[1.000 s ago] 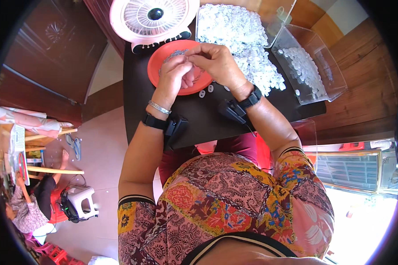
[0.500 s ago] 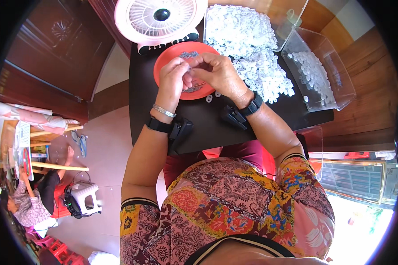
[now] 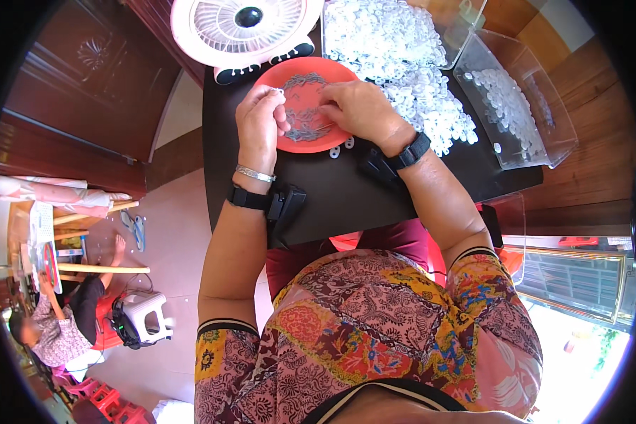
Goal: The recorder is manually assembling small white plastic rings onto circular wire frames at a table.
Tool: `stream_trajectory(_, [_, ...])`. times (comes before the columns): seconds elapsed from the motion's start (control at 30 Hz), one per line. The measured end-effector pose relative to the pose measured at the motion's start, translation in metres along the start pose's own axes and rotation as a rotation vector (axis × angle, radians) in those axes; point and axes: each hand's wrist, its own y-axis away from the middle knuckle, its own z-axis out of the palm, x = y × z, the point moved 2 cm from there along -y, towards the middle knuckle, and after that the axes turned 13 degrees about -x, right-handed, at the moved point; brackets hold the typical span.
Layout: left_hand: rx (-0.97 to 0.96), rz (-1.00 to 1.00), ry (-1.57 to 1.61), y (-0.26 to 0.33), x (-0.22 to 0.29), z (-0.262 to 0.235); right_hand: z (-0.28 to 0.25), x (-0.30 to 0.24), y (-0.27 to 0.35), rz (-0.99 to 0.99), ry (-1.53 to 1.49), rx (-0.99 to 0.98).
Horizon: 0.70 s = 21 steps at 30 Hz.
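My left hand (image 3: 260,124) is raised over the left rim of a red round plate (image 3: 298,138), its fingertips pinching a small white plastic ring (image 3: 276,92). My right hand (image 3: 360,112) lies on the plate's right side, fingers bent down onto a heap of small grey metal parts (image 3: 302,113). Both wrists wear black bands; the left also has a silver bracelet. A big pile of white plastic rings (image 3: 396,56) covers the black table (image 3: 332,205) just right of the plate. Two loose white rings (image 3: 340,148) lie by the plate's lower rim.
A pink and white fan (image 3: 244,25) stands at the table's far edge. A clear plastic box (image 3: 519,106) holding white rings sits at the right. Down on the floor at the left a person (image 3: 56,332) sits near a white stool (image 3: 145,318).
My left hand has lifted off the plate with a white ring in its fingertips. My right hand has slid a little right, onto the grey parts.
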Motion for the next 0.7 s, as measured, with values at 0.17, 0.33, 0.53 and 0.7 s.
stream_trajectory(0.17, [-0.038,-0.026,0.03,0.002,0.0,0.005,-0.011,0.005,0.005,0.148,0.128,-0.097])
stream_trajectory(0.33, [-0.077,-0.029,-0.009,0.003,-0.002,0.007,-0.005,0.001,0.003,0.1,0.119,-0.056])
stream_trajectory(0.53, [-0.134,-0.039,-0.026,0.001,-0.005,0.008,0.003,-0.008,-0.001,-0.086,0.026,-0.069])
stream_trajectory(0.7, [-0.156,-0.051,-0.048,0.001,-0.006,0.008,0.009,-0.007,-0.002,-0.073,0.065,-0.094])
